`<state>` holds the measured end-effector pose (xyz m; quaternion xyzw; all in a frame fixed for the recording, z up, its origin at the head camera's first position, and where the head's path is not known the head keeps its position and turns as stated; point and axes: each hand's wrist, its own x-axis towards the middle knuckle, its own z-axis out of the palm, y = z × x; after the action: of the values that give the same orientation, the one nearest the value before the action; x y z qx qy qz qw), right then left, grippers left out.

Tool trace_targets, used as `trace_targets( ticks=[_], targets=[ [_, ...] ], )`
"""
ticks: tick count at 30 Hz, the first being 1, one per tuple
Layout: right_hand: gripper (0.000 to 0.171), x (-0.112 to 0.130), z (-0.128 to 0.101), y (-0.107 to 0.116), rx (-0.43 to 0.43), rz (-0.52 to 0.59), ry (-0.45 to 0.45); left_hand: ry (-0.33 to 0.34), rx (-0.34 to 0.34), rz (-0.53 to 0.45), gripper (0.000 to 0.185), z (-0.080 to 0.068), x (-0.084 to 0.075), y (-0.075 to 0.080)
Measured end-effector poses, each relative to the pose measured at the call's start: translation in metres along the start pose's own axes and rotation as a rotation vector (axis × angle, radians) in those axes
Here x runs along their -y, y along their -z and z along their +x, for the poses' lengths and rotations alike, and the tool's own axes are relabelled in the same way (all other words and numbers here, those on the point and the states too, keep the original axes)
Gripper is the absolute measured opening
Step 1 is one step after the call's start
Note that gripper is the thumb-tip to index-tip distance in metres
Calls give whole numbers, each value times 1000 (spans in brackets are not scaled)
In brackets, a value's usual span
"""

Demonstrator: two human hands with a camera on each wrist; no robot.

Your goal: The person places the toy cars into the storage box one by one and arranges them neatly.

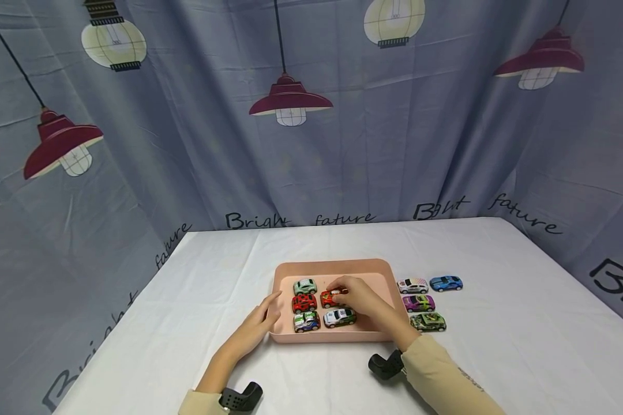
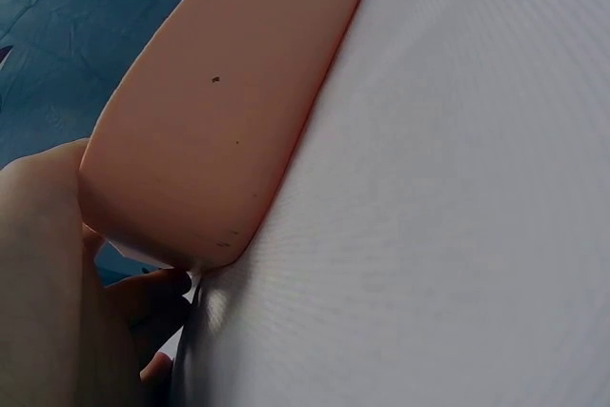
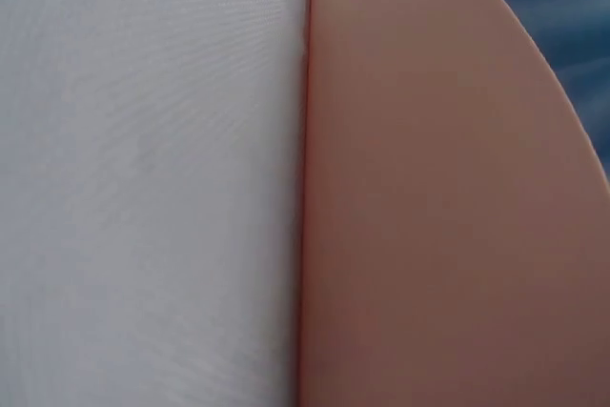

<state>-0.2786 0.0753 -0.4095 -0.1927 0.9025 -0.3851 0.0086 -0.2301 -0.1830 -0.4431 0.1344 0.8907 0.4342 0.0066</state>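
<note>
A pink tray lies on the white tablecloth and holds several toy cars: a pale green one, a red one, a green-and-white one and a white one. My right hand is inside the tray, fingers curled round a red-and-white car. My left hand lies with straight fingers against the tray's left wall. The right wrist view shows only the tray's outer wall and cloth.
To the right of the tray, several more cars stand on the cloth: a white-pink one, a blue one, a purple one and a dark green one. A lamp-print curtain hangs behind the table.
</note>
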Motion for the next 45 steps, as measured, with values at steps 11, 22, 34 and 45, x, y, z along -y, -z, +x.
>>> trace_targets(
  ticks=[11, 22, 34, 45],
  targets=[
    [25, 2, -7, 3, 5, 16, -31, 6, 15, -11, 50, -2, -2, -1],
    [27, 6, -23, 23, -74, 16, -28, 2, 0, 9, 49, 0, -1, 1],
    [26, 8, -51, 48, -206, -62, 93, 13, 8, 9, 49, 0, -3, 1],
    [25, -1, -83, 77, -365, -279, 143, 22, 6, -9, 48, -1, -5, 2]
  ],
)
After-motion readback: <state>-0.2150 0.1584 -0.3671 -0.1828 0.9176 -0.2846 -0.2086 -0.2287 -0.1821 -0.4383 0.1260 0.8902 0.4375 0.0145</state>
